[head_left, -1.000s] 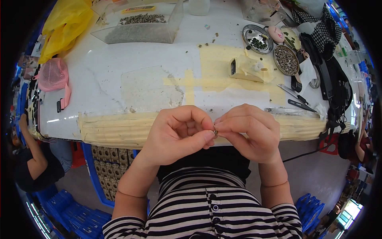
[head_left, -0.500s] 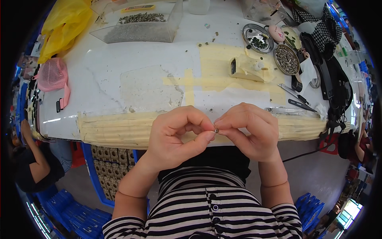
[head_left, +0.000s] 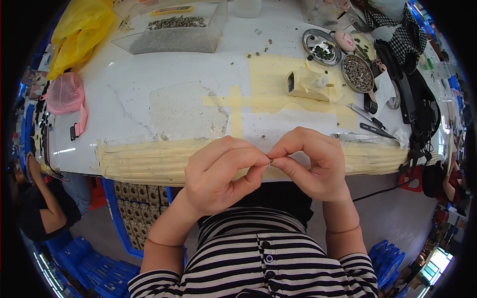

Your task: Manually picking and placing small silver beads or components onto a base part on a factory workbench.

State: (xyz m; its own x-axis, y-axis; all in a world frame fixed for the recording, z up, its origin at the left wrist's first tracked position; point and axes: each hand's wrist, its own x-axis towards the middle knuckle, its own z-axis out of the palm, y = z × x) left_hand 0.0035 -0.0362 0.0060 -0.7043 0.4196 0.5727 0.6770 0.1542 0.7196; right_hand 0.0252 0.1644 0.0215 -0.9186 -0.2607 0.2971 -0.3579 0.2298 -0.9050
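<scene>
Above the taped front edge of the table, my left hand (head_left: pixel 223 171) and my right hand (head_left: pixel 313 161) meet fingertip to fingertip. Thumb and forefinger of each are pinched on one tiny metal part (head_left: pixel 270 161), mostly covered by the fingertips; its exact kind is too small to tell. Beyond my hands lies a yellow-taped block-shaped fixture (head_left: pixel 313 87) with a small peg on top. To the right of it is a round dish of small metal parts (head_left: pixel 357 73). Black tweezers (head_left: pixel 376 130) rest nearer my right hand.
A clear bin (head_left: pixel 171 42) of small metal parts stands at the back left, beside a yellow bag (head_left: pixel 82 35). A pink mesh pouch (head_left: pixel 66 93) lies at the left. A round tin with dark green pieces (head_left: pixel 322 48) is at the back right. Below the table is a blue crate (head_left: pixel 115 213).
My left hand has rolled over, its fingers now closer together and covering more of the tiny part. The right hand has shifted slightly, still pinching.
</scene>
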